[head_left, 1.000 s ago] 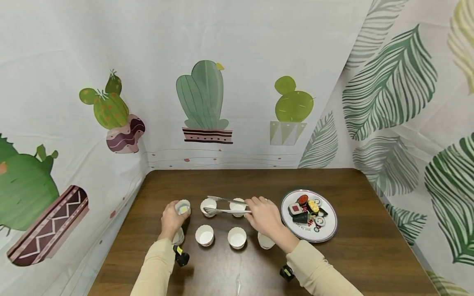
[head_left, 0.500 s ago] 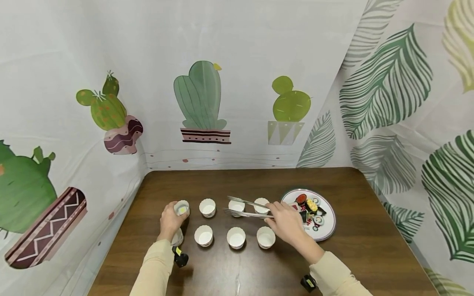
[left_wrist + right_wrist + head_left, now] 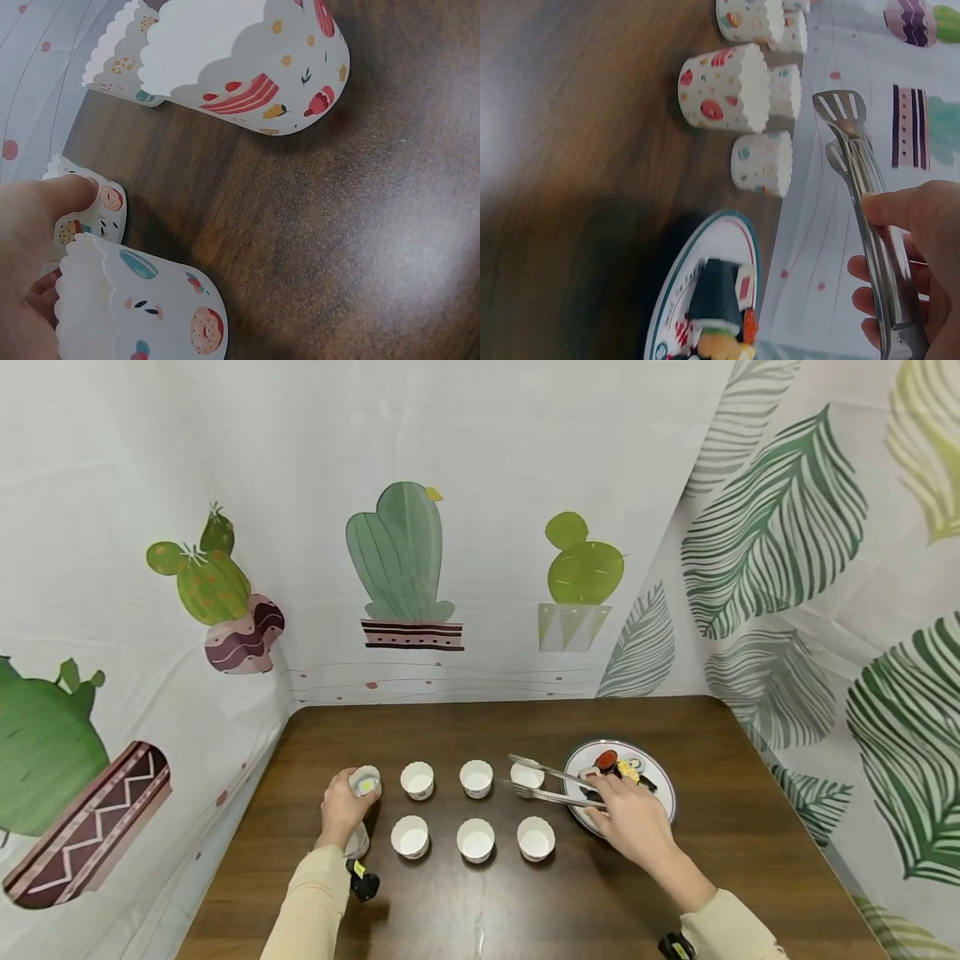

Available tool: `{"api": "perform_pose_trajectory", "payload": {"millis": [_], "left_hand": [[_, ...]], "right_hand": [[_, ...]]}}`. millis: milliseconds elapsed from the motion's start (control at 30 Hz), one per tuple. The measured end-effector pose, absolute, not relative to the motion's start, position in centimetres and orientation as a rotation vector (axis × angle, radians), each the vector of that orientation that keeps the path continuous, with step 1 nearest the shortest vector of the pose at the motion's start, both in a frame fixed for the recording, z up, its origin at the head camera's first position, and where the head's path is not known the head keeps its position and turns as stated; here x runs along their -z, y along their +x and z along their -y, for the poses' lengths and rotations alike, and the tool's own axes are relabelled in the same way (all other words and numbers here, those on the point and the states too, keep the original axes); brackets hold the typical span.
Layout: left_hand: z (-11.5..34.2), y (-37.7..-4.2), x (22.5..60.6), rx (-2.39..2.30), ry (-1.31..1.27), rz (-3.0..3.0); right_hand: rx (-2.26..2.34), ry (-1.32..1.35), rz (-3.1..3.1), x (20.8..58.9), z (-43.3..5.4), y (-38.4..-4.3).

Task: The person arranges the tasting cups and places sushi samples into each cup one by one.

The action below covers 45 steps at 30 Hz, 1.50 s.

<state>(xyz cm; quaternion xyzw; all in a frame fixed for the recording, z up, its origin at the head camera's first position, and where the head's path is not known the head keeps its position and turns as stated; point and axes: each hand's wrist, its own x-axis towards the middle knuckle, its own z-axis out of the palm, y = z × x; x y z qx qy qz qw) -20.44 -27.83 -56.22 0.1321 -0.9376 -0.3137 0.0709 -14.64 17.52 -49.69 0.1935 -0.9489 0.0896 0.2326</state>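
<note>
On the tabletop (image 3: 570, 910), the left hand (image 3: 341, 806) curls its fingers round the back-left cup (image 3: 367, 776), apparently steadying it, while the right hand (image 3: 637, 818) wraps its fingers round tongs (image 3: 889, 270), perhaps for reach, by a plate (image 3: 662, 777) of sushi (image 3: 627, 769).

Cactus-print cloth (image 3: 495, 468) behind brown wooden table (image 3: 570, 914); leaf-print cloth (image 3: 787, 552) right.

Glossy metal tongs (image 3: 889, 262), paper cups (image 3: 721, 86)

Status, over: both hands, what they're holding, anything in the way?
Left hand holds back-left cup, something yellow inside. Right hand holds tongs, nothing between jaws. Right hand hides part of plate from head view.
</note>
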Motion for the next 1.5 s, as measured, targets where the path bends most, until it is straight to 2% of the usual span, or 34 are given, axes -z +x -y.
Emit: {"api": "perform_pose_trajectory", "payload": {"millis": [533,933,1500], "left_hand": [[27.8,-20.3,56.1,0.947,0.396,2.826],[28.0,-20.4,56.1,0.951,0.391,2.832],[27.9,-20.4,55.9,0.955,0.395,2.847]], "right_hand": [[-0.224,0.365,2.607,50.1,-23.4,-12.5],[-0.179,0.361,2.637,49.5,-27.2,-11.5],[-0.104,0.412,2.663,49.8,-29.4,-11.2]]}}
